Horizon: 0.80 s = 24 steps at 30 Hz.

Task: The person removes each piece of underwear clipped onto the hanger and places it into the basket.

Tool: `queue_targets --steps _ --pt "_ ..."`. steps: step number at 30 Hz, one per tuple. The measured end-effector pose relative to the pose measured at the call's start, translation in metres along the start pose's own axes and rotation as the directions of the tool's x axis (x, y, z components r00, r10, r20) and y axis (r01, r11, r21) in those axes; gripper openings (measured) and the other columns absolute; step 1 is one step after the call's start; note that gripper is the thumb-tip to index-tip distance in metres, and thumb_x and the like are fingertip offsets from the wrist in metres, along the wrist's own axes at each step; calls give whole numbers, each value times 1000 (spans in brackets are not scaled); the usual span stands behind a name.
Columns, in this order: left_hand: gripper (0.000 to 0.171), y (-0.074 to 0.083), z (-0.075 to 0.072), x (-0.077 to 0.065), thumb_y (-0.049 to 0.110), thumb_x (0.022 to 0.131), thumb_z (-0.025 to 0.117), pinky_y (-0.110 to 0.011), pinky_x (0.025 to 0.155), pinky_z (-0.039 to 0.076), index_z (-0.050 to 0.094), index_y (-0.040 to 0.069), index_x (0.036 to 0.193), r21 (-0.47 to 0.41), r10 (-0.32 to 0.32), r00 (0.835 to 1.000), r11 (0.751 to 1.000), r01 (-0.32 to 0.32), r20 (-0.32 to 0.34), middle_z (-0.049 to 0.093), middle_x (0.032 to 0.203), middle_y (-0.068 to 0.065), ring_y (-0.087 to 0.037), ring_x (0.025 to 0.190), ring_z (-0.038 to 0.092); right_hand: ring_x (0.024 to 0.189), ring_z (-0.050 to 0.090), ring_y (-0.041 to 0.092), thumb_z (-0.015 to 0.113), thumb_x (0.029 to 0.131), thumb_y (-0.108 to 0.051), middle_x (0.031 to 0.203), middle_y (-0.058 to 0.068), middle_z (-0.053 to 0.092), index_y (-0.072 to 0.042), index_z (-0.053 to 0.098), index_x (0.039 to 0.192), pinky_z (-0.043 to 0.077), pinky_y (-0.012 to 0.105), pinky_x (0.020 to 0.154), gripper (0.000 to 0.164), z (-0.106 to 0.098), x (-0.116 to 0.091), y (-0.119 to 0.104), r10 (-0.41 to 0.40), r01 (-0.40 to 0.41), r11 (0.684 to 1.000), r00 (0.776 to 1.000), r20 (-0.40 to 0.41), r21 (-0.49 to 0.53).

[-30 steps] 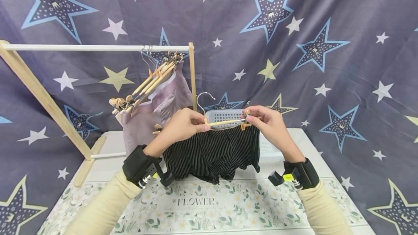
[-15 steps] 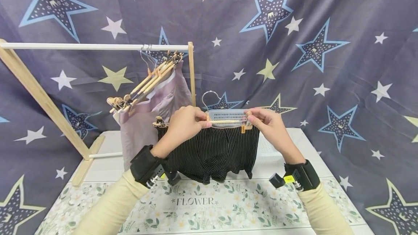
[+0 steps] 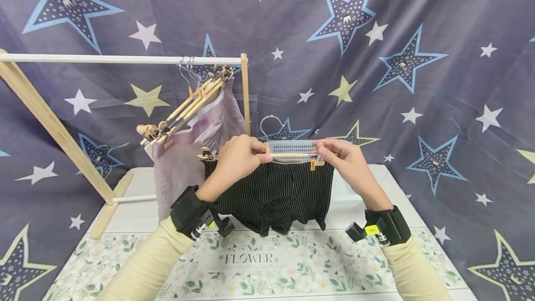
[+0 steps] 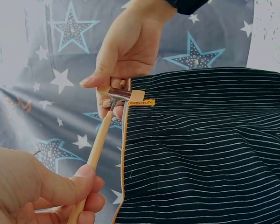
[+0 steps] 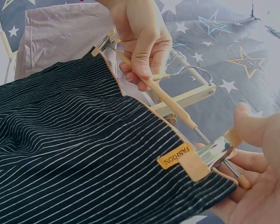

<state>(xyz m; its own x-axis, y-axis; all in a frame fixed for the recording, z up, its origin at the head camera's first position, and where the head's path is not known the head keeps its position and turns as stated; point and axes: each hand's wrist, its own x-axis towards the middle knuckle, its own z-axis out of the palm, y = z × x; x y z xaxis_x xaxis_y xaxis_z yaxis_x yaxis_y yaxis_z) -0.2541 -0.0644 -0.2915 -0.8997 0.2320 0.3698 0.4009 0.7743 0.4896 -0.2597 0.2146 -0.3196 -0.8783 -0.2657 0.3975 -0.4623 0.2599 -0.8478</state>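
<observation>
Black shorts (image 3: pixel 271 194) with thin white stripes hang by the waistband from a wooden clip hanger (image 3: pixel 288 155) whose metal hook points up. My left hand (image 3: pixel 239 159) pinches the hanger's bar near the hook, thumb in front. At the right end, my right hand (image 3: pixel 344 159) holds the metal clip (image 5: pixel 213 151) between thumb and fingers. That clip sits over the waistband beside an orange "FASHION" tag (image 5: pixel 173 156). The far clip (image 5: pixel 102 43) grips the waistband's other end, left of my left hand.
On the left stands a rack with a white rail (image 3: pixel 125 59); several clip hangers and pale pink garments (image 3: pixel 179 171) hang at its right end. A pale blue perforated basket (image 3: pixel 292 145) is behind the hanger. A floral mat (image 3: pixel 251 278) covers the table's front.
The hanger has gone from tilted to nearly level, its left end rising with my left hand. The shorts' waistband now hangs straighter. Over the last half second little has moved.
</observation>
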Motion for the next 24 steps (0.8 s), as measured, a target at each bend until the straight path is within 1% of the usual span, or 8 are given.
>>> queue_targets --steps 4,9,11,14,17,19,22,24 --pt "12 0 2 2 32 86 83 -34 63 49 80 21 81 -1 -18 1000 1000 18 3 80 87 2 -18 73 71 87 67 1 63 102 -16 114 20 74 1 69 125 53 17 79 28 1 4 0 12 -12 999 1000 -4 -40" --pt "16 -2 6 6 32 87 82 -27 56 38 77 22 76 4 -11 1000 1000 11 18 75 77 4 -13 61 58 92 67 1 60 103 -13 113 25 73 4 68 121 52 17 82 26 1 12 2 11 -10 997 1000 11 -81" --pt "17 -4 10 9 32 87 82 -27 54 35 76 21 75 2 -2 1000 1000 2 22 73 74 4 -13 59 54 93 65 1 59 104 -14 113 25 73 4 68 119 51 18 82 25 0 14 5 17 -16 994 1000 15 -106" --pt "16 -8 14 13 31 87 82 -28 56 39 76 21 76 -2 15 1000 1000 -15 17 75 77 4 -13 61 59 91 63 1 59 104 -14 111 24 73 4 69 118 50 17 81 25 -1 19 10 22 -20 990 1000 12 -142" --pt "16 -13 17 15 31 87 81 -34 63 48 77 20 77 2 37 999 999 -37 14 78 83 3 -16 70 67 88 62 1 59 104 -14 109 23 74 3 69 117 49 16 78 24 1 21 13 4 -4 987 1000 1 -158" --pt "14 -17 17 15 31 87 81 -38 68 52 78 20 78 1 54 998 999 -54 10 78 85 2 -18 74 70 87 63 0 60 103 -12 108 22 74 3 70 116 50 15 77 23 3 21 15 -17 16 988 1000 -6 -154" --pt "11 -23 17 12 29 87 81 -38 68 53 79 20 81 -11 86 996 996 -86 -9 77 85 1 -18 74 69 87 66 0 61 103 -11 106 22 76 2 71 116 51 15 76 21 7 22 17 -62 59 987 998 -15 -151" --pt "9 -26 18 8 28 86 81 -36 65 49 79 20 83 -24 100 994 995 -101 -33 74 82 2 -16 70 63 85 67 0 61 102 -9 105 22 76 3 71 117 51 16 74 21 10 22 18 -86 83 987 996 -20 -135"
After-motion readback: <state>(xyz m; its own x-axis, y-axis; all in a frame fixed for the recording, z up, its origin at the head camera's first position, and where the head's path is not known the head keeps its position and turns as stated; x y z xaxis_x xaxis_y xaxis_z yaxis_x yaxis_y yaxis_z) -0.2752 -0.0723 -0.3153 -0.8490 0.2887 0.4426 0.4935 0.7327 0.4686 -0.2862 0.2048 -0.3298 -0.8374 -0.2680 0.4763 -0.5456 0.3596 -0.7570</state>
